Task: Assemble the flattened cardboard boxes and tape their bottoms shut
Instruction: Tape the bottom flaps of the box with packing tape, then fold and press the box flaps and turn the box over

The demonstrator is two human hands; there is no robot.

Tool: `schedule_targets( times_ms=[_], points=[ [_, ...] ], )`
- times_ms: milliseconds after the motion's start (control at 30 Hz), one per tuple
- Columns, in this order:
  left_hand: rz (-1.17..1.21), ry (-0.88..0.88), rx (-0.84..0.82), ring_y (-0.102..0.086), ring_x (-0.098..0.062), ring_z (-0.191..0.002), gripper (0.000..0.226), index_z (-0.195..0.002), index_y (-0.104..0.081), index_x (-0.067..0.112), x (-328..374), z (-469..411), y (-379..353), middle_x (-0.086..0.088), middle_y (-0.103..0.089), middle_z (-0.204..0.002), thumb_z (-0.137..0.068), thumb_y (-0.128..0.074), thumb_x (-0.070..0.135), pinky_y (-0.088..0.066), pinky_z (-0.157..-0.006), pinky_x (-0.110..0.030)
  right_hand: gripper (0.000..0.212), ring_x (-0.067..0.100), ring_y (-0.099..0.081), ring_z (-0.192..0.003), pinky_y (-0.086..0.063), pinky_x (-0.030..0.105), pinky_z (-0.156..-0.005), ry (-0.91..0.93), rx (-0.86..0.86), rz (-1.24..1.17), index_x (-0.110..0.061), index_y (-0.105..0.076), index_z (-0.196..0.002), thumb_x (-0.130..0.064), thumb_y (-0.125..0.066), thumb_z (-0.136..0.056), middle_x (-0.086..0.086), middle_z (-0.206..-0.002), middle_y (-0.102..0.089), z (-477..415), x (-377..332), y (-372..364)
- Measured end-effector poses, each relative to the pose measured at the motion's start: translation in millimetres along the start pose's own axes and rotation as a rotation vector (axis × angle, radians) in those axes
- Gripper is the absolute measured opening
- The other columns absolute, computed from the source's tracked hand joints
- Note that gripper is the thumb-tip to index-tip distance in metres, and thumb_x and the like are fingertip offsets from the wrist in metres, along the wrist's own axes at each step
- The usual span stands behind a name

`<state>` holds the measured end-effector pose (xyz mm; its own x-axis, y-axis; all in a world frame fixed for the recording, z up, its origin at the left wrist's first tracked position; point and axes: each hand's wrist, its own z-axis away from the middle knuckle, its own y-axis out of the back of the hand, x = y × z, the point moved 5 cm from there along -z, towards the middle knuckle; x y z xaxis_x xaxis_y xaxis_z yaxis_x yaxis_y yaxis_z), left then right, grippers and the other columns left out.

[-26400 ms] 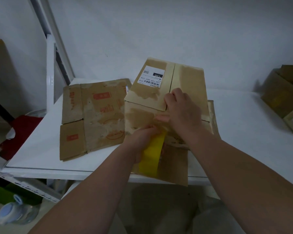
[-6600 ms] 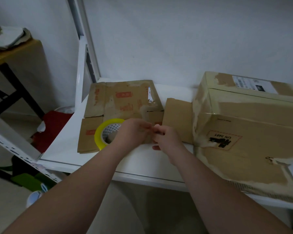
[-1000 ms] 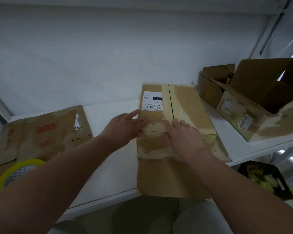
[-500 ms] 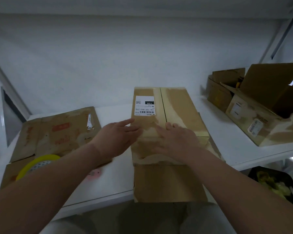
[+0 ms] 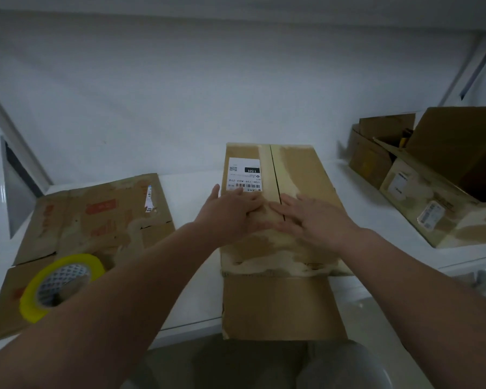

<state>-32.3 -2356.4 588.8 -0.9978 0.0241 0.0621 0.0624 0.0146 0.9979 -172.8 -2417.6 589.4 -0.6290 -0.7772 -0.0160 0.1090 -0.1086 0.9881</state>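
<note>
Box (image 5: 298, 175) | left hand (image 5: 230, 211) flat on flaps | right hand (image 5: 312, 217) flat beside seam

In my feed the standing box (image 5: 300, 175) reads mid-brown, mottled with pale tan patches where the surface is torn, and a dark seam line runs down its top. Its label (image 5: 244, 178) is white with black print and one solid black block. The lower flap (image 5: 281, 307) is plain, even brown. The flattened box (image 5: 96, 217) is the same brown, stamped with orange-red marks and blotched pale, and it carries a small white strip (image 5: 149, 196). The tape roll (image 5: 29, 304) is bright yellow, its core (image 5: 62, 282) a white-and-dark lattice. The shelf (image 5: 191, 290) is white, the wall (image 5: 180, 94) grey-white. The open boxes (image 5: 421, 197) at right are brown with white labels.
</note>
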Motion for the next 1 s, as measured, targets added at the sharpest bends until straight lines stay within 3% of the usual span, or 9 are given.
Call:
schedule_targets(
  times_ms=[300, 433, 700, 1000],
  points=[
    [-0.221, -0.019, 0.062, -0.015, -0.013, -0.146, 0.073, -0.151, -0.018, 0.021, 4.4, -2.7, -10.6, 0.005, -0.019, -0.159, -0.093, -0.022, 0.065, 0.004, -0.119, -0.047, 0.071, 0.023, -0.017, -0.144, -0.026, 0.038, -0.11, -0.033, 0.082, 0.163, -0.036, -0.009, -0.151, -0.069, -0.016, -0.088, -0.008, -0.159, -0.012, -2.5, -2.1, -11.3],
    [-0.281, -0.02, 0.051, -0.013, -0.015, -0.147, 0.078, -0.152, -0.013, 0.016, 9.0, -0.6, -10.8, -0.001, -0.016, -0.16, -0.092, -0.023, 0.065, 0.004, -0.118, -0.046, 0.073, 0.023, -0.02, -0.142, -0.024, 0.039, -0.11, -0.06, 0.155, 0.22, -0.028, -0.011, -0.151, -0.067, -0.024, -0.09, -0.008, -0.158, -0.014, -0.4, -4.7, -15.3],
    [-0.231, -0.012, 0.01, -0.008, -0.008, -0.147, 0.075, -0.152, -0.008, 0.029, 0.9, 5.5, -7.7, 0.012, -0.008, -0.16, -0.09, -0.033, 0.063, 0.005, -0.116, -0.052, 0.074, 0.011, -0.008, -0.147, -0.011, 0.031, -0.117, -0.051, 0.136, 0.09, -0.03, -0.007, -0.152, -0.064, -0.031, -0.091, -0.015, -0.159, -0.005, 8.5, 12.9, -15.8],
    [-0.115, -0.077, -0.043, -0.006, -0.006, -0.146, 0.072, -0.15, -0.008, 0.043, -16.0, 5.9, -2.7, 0.018, -0.006, -0.159, -0.091, -0.05, 0.051, -0.004, -0.117, -0.055, 0.068, 0.018, -0.017, -0.146, -0.009, 0.038, -0.117, -0.132, 0.169, -0.056, -0.038, -0.022, -0.149, -0.055, -0.048, -0.088, -0.016, -0.156, -0.019, 47.3, 64.8, -10.4]
  ],
)
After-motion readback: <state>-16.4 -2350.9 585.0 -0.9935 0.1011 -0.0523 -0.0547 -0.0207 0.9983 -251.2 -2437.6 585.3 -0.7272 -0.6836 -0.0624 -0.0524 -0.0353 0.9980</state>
